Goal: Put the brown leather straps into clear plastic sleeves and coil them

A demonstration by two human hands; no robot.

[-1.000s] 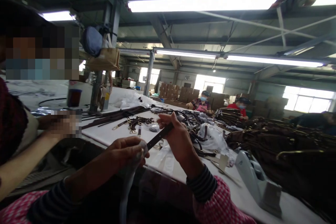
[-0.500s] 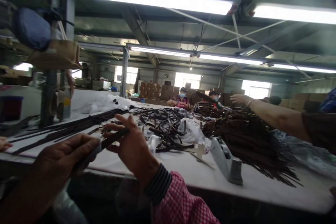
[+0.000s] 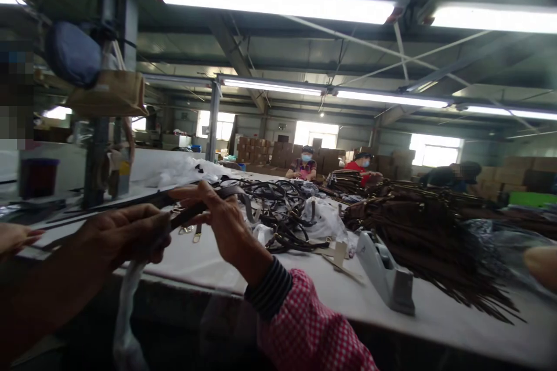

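Note:
My left hand (image 3: 126, 235) is closed around a dark strap (image 3: 188, 214) at the lower left, and a strip of whitish plastic (image 3: 129, 307) hangs beneath it. My right hand (image 3: 226, 223), in a red checked sleeve with a striped cuff, has its fingers bent round the same strap. The strap curves over the back of my right hand towards a pile of dark straps with metal buckles (image 3: 282, 214) on the white table (image 3: 200, 266). Small brass-coloured clasps (image 3: 197, 237) lie between my hands.
A grey tape dispenser (image 3: 387, 278) stands near the table edge, beside a large heap of brown straps (image 3: 418, 232). Crumpled white plastic (image 3: 183, 171) lies farther back. Another person's hand (image 3: 17, 239) is at the far left, and people sit across the table.
My right fingers have closed in round the strap, which now loops over that hand. A co-worker's arm reaching over the brown heap has withdrawn to the right. The view has shifted slightly left.

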